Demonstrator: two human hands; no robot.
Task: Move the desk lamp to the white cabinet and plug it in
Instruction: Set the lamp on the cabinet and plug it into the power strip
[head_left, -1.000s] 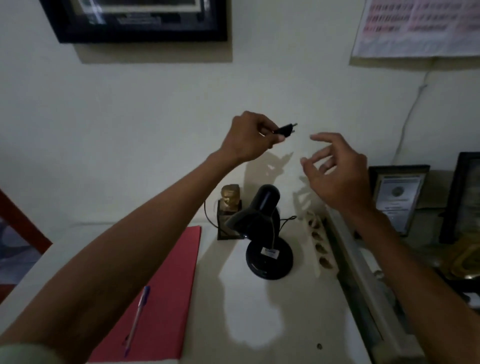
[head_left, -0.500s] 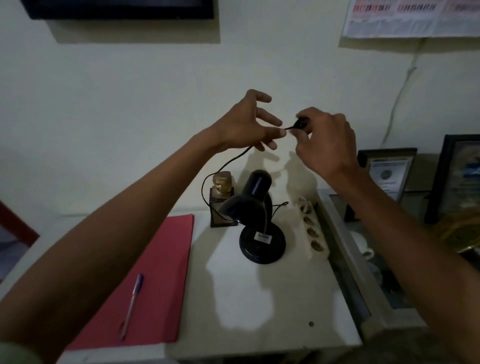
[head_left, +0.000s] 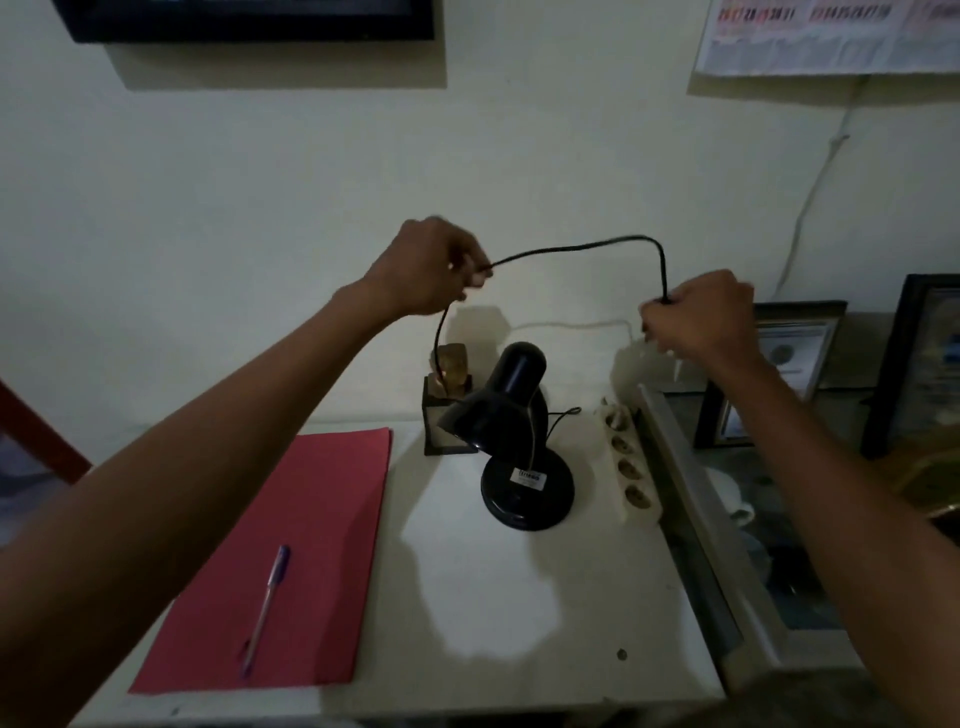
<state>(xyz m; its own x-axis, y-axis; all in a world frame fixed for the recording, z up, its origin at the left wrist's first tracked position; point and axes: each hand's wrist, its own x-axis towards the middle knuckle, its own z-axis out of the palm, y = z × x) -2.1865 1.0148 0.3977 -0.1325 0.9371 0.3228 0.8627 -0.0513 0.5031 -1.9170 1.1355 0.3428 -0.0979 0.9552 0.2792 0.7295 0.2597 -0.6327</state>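
Both hands grip cord above lamp, power strip beside.

1 head-worn wide-angle view looks forward and steeply down onto the white cabinet top, close range, facing the wall.

White bench top. Near left: red folder, purple pen lying on it. Far centre: black lamp on round base; small gold figure on dark block just left behind. Right edge: white power strip.
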